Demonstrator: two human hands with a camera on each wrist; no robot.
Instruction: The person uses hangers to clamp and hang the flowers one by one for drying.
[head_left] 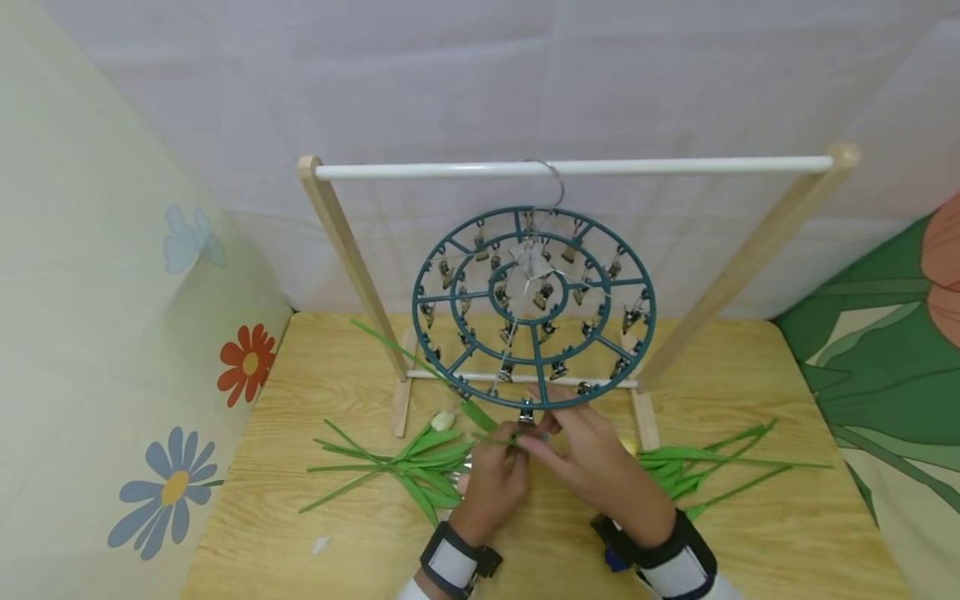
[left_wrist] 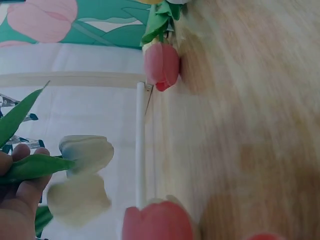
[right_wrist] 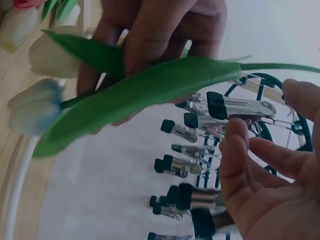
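A teal round clip hanger [head_left: 534,307] hangs by its hook from the white rod [head_left: 570,167] of a wooden rack. Just below its front rim, my left hand [head_left: 504,463] pinches a green tulip stem [right_wrist: 150,85]; the stem's pale blue-white bud [right_wrist: 31,109] points left. In the left wrist view the same bud [left_wrist: 86,151] sits past my fingers [left_wrist: 20,165]. My right hand [head_left: 555,435] is beside it, fingers [right_wrist: 235,150] spread and relaxed around a metal clip [right_wrist: 235,106] on the rim, holding nothing.
Loose artificial tulips lie on the wooden table [head_left: 750,533]: a green-leaved bunch on the left [head_left: 405,467] and another on the right [head_left: 697,467]. Red buds [left_wrist: 162,64] lie by the rack's lower white bar [left_wrist: 141,145]. Flowered cloth walls close in both sides.
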